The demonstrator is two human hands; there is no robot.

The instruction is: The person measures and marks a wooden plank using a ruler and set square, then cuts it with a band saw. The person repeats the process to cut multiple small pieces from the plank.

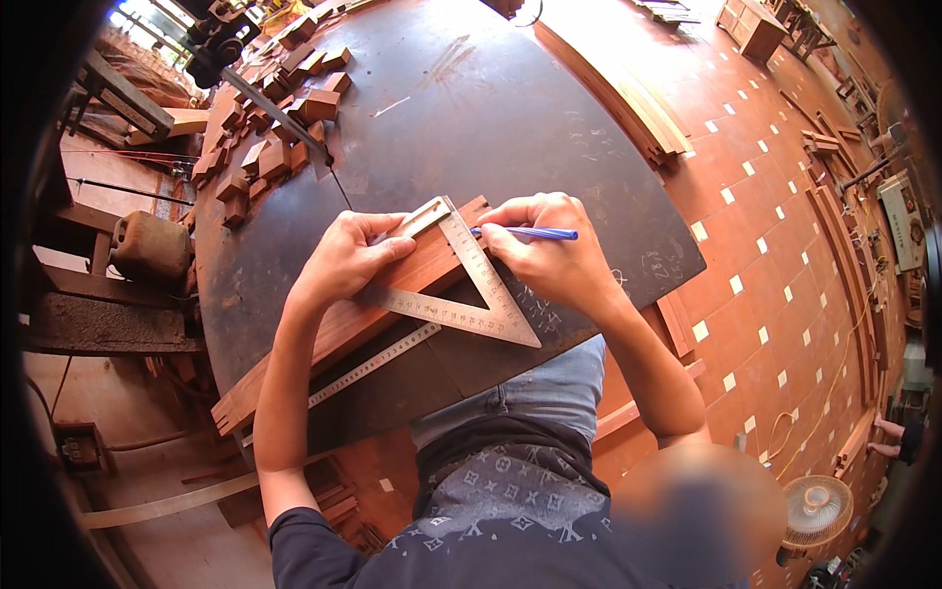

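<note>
One numbered set square (479, 265), numbered ruler (371, 365); white scribbles (655, 267) on tabletop (442, 118).

I counted two hands of my own: one left hand (355, 257) and one right hand (551, 247). I recorded one blue pen (551, 234), one metal triangular square (467, 316), one straight ruler (373, 364) and one wooden workpiece (294, 361). I noted one dark tabletop (442, 128), one standing fan (816, 506) and more than a dozen wood blocks (320, 104); overlap prevented an exact count. Stacked planks (628, 93) numbered at least two.
</note>
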